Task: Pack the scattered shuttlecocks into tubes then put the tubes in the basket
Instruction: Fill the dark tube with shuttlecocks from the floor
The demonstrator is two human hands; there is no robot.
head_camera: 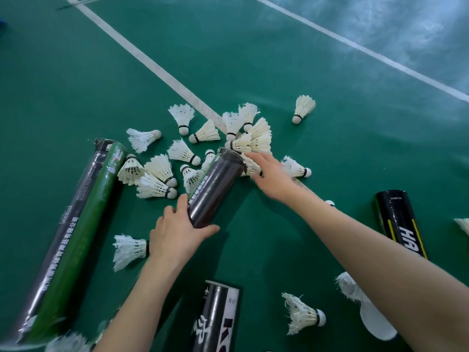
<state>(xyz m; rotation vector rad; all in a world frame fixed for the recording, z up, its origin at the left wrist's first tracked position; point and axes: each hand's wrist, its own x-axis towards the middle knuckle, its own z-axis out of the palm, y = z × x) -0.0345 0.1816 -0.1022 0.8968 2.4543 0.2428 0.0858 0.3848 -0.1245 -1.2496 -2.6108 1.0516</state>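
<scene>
— Twenty-odd shuttlecocks (pixel 182 151) lay loose on the green floor (pixel 330 153), most of them heaped from ten to twelve o'clock of the dark tube (pixel 215 189). Did you catch how that tube was held?

— I did. The left hand (pixel 175 235) was wrapped round its near end, at seven o'clock, fingers and thumb curled about it, with the open mouth pointing toward one o'clock. The right hand (pixel 269 176) was at that mouth, thumb and fingers closed on one shuttlecock (pixel 251 167), white feathers showing between them.

— Light work, then?

— Light as anything, I'd say, but easily spoiled. Several skirts looked frayed, and a squeeze there would likely bend or snap the feathers. I'd take each by the cork nose or low on the stems.

— And the tube itself?

— Stiff, I'd judge, with a glossy skin, so perhaps a little slippery. A full grip near the end, as it was, seemed sound.

— Any others about?

— A long green tube (pixel 76 224) lay at eight o'clock, a striped tube (pixel 398 224) at four, and a printed tube (pixel 218 316) at six. I saw no basket.
</scene>
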